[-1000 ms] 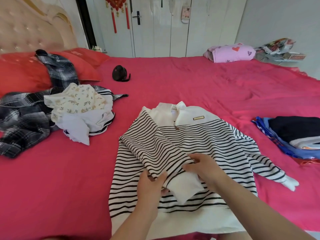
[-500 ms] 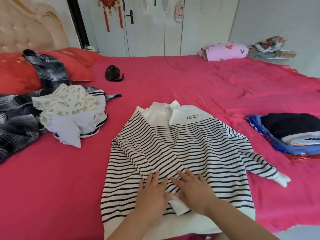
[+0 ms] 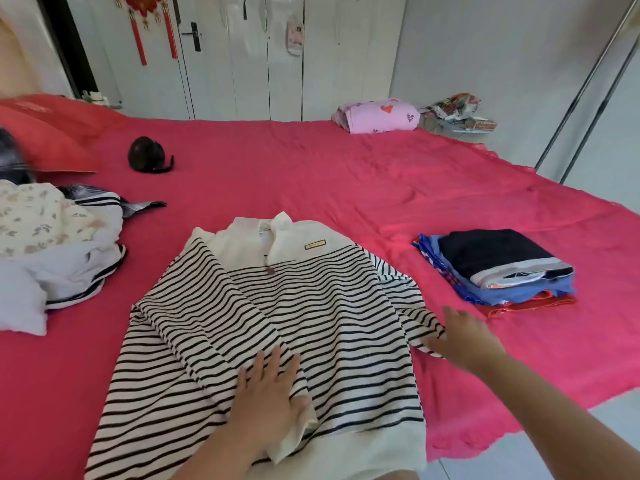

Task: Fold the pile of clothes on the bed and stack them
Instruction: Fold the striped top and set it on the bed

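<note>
A black-and-white striped sweater [image 3: 311, 306] lies face up on the red bed [image 3: 346, 174], its left sleeve folded across the chest. My left hand [image 3: 268, 396] presses flat on that sleeve's white cuff near the hem. My right hand [image 3: 464, 337] reaches over the sweater's right sleeve at the garment's right edge, fingers spread; the sleeve's end is hidden under it. A stack of folded clothes [image 3: 495, 268], dark on top of blue and red, sits to the right. An unfolded pile [image 3: 52, 244] with a floral piece lies at the left.
A small black object [image 3: 149, 155] rests toward the head of the bed beside red pillows [image 3: 48, 133]. A pink folded bundle [image 3: 377, 116] sits at the far edge. The bed's right edge drops to a pale floor [image 3: 519, 455]. White wardrobe doors stand behind.
My right hand left the folded left sleeve and moved right to the other sleeve. My left hand stays flat on the cuff. The view turned right.
</note>
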Motion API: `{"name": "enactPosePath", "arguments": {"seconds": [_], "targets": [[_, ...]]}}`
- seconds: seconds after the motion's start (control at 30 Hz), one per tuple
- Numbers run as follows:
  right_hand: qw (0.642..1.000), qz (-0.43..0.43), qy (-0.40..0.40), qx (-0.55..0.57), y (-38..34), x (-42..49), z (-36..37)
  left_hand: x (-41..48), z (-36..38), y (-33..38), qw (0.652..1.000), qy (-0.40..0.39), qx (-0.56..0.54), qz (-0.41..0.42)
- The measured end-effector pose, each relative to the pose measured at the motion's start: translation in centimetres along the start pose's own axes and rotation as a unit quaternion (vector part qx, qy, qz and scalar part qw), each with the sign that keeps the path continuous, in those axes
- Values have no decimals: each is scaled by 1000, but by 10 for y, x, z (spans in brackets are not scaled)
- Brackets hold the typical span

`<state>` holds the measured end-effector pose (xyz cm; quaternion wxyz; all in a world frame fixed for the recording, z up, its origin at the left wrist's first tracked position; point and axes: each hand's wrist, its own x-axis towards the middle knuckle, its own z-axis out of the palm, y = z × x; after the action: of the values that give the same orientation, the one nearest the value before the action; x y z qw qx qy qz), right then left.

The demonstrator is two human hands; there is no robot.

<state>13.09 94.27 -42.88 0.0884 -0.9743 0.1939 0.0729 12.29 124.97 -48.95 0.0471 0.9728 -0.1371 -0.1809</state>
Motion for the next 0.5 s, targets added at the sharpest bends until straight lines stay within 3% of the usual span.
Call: {"name": "enactPosePath", "arguments": {"seconds": [0.07,0.17,0.27,0.37,0.5], "targets": [[998,4,-61,6,14,6,2,3,2,1,1000,-20,8,-4],[999,-13,-32,-28,19,13,-7,6,-8,4,1000,8,-1,-7],[996,10,82,-47,7,23,-42,6,-22,3,995,91,-38,4],[965,7,238,-108,-20,24,-90,4,-31,0,984,147,-97,6],[894,-122,428,-58,-81,5,-141,-3,-41,-5,955,193,-223,17]]}}
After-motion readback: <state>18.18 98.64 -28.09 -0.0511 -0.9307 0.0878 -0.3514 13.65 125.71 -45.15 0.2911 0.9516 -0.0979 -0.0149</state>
